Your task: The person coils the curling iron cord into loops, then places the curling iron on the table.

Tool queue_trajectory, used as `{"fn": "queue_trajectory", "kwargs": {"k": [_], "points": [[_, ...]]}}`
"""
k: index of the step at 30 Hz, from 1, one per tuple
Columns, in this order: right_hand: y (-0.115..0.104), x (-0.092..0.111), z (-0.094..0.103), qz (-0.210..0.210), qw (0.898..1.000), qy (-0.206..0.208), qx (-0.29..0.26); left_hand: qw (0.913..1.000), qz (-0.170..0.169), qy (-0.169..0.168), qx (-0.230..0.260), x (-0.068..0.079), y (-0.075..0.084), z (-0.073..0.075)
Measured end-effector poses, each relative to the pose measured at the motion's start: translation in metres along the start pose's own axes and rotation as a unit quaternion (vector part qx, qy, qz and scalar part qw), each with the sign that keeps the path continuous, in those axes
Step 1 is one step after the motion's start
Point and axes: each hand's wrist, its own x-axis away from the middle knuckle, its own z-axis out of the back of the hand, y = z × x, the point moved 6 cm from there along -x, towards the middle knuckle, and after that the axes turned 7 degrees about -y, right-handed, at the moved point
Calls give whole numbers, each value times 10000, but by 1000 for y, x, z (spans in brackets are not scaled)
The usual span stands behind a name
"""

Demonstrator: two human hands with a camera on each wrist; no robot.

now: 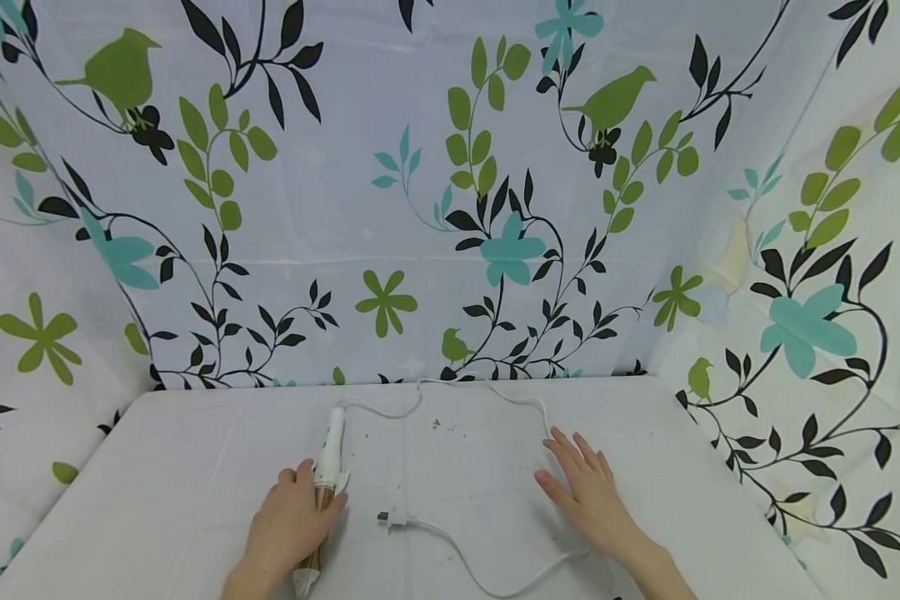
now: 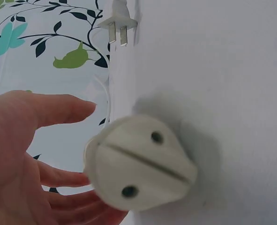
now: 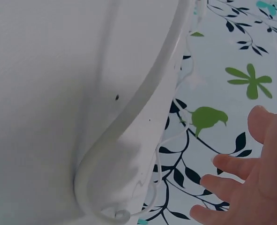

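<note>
A curling iron with a white handle, gold barrel and white tip lies lengthwise on the left part of the table, handle end away from me. My left hand curls round its barrel, thumb across the near side. In the left wrist view the round white tip, with two dark holes and a groove, hides part of the fingers. My right hand is spread, palm down, near the white cord and holds nothing. The two-pronged plug lies between the hands.
A white cloth covers the table, with small dark specks near the far middle. Behind and at both sides hang curtains printed with leaves, flowers and birds. The cord loops along the table's far edge and back toward the front.
</note>
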Motion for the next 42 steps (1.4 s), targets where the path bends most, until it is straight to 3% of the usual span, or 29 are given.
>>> {"fn": "queue_trajectory", "kwargs": {"k": [12, 23, 36, 42], "points": [[-35, -16, -18, 142, 9990, -104, -415, 9998, 151, 43, 94, -4, -1, -14], [-46, -26, -30, 19, 9967, -401, -712, 9997, 100, -2, 233, -4, -3, -16], [-45, -27, -36, 8, 9957, -680, -630, 9977, -14, 525, 439, -4, -12, 1], [-46, -28, -35, 27, 9961, -691, -543, 9949, 121, 731, 685, -4, -17, 11]]}}
